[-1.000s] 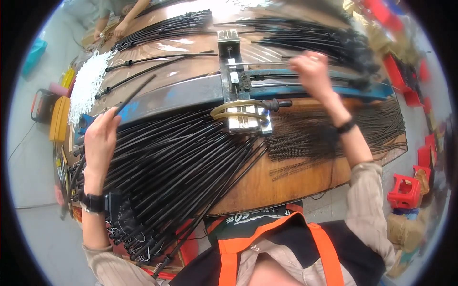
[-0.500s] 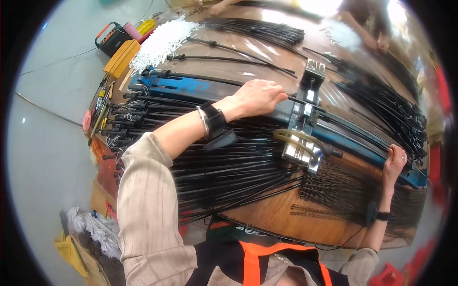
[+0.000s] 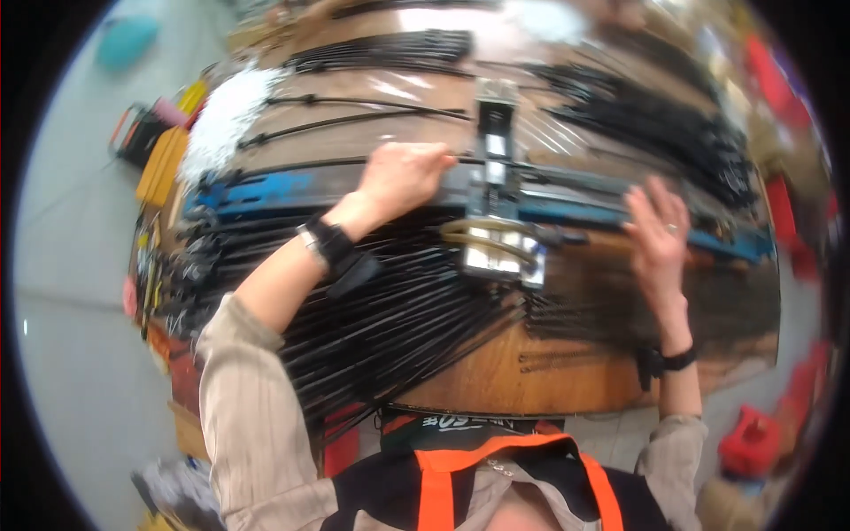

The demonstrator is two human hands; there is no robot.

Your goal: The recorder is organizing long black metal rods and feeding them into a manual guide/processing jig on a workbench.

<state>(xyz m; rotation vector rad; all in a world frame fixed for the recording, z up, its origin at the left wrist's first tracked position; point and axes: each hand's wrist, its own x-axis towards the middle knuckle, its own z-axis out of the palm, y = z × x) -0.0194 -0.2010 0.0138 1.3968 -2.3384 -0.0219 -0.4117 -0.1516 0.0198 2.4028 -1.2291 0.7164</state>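
Observation:
My left hand [image 3: 405, 181] is closed round a thin black rod [image 3: 310, 164] that lies along a long blue metal rail [image 3: 274, 188]. To the right of the fingers, the rod runs towards a metal clamp block [image 3: 498, 146] mounted across the rail. My right hand [image 3: 658, 232] is off the rail's right half, held above it with fingers apart and nothing visible in them; motion smears it a little. A tan hose [image 3: 489, 246] loops over the near end of the block. Many similar black rods [image 3: 381, 323] lie just on the near side of the rail, beneath my left forearm.
Beyond the rail lie two loose black rods [image 3: 363, 122] and a dark bundle [image 3: 655, 133]. A heap of small white pieces [image 3: 217, 124] sits at far left, beside a yellow box [image 3: 162, 166]. Thin dark springs [image 3: 567, 358] spread over the wooden table [image 3: 478, 376] at near right.
My right hand has left the rail's right end, moved inward to the left and opened its fingers. My left hand keeps its grip near the clamp block. The whole view has shifted.

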